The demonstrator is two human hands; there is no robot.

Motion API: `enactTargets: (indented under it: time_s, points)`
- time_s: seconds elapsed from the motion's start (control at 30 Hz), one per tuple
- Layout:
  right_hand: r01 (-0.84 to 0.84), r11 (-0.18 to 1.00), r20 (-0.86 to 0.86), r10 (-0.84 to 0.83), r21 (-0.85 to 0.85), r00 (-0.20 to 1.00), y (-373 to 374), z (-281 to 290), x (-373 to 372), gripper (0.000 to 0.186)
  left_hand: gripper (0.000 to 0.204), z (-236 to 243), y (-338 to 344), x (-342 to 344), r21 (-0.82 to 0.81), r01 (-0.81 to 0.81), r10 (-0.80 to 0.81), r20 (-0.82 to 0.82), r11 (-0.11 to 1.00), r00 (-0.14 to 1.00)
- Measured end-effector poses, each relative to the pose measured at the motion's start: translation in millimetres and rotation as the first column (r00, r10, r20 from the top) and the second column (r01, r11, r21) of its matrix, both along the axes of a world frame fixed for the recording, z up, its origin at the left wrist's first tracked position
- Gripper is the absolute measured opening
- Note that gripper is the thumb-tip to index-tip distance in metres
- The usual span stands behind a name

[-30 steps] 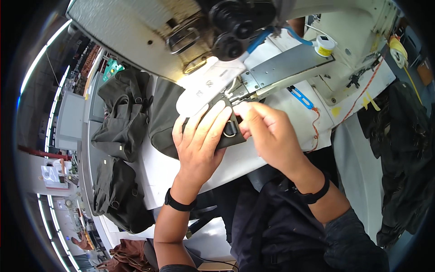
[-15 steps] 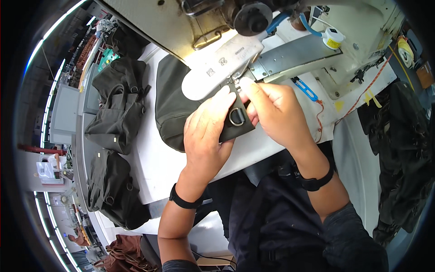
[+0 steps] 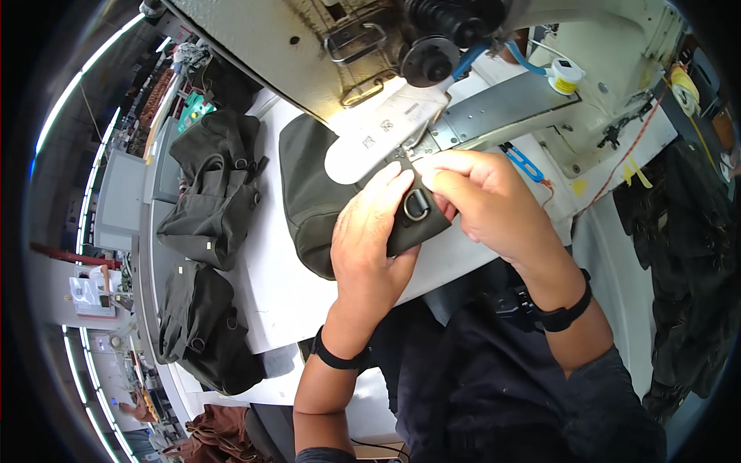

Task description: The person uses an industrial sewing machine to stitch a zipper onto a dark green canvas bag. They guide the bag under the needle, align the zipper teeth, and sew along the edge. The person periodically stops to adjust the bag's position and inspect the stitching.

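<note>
A dark olive bag (image 3: 316, 185) lies on the white table with part of it under the sewing machine's white guard plate (image 3: 378, 135). Over a flap bearing a D-ring (image 3: 417, 205), my left hand (image 3: 367, 231) spreads its fingers, the thumb at the near edge, gripping it. My right hand (image 3: 494, 204) is closed, thumb and forefinger pinching the flap's right edge close to the presser foot (image 3: 403, 152). The fingertips of that hand partly cover what they pinch. The bag's stitched end stays hidden beneath the plate.
More dark bags (image 3: 204, 328) are piled along the table's left side. The machine's metal arm (image 3: 505, 108) runs to the right, near a blue slotted tool (image 3: 525, 162). Dark cloth pieces (image 3: 679, 255) hang at far right; brown material (image 3: 220, 436) sits at lower left.
The whole view has shifted a little. My right fingertips have drawn back slightly from the presser foot along the flap's edge, while the flap has edged toward the machine under my left hand.
</note>
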State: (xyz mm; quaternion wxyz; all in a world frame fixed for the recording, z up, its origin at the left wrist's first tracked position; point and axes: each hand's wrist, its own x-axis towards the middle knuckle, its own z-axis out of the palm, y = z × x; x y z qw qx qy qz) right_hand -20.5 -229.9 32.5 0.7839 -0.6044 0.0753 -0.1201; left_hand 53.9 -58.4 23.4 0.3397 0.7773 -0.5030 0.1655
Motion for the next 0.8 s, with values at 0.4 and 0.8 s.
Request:
enactTargets:
  time_s: [0.4,0.8]
  points:
    - [0.015,1.000,-0.025,-0.015,0.007,1.000,-2,1,0,0.021,0.072,-26,2,6,-0.090,0.016,-0.033,-0.182,0.996,0.983]
    - [0.067,0.996,0.011,-0.066,-0.051,0.998,10,-7,3,0.022,0.063,-20,7,33,-0.012,0.014,-0.015,-0.137,1.000,0.990]
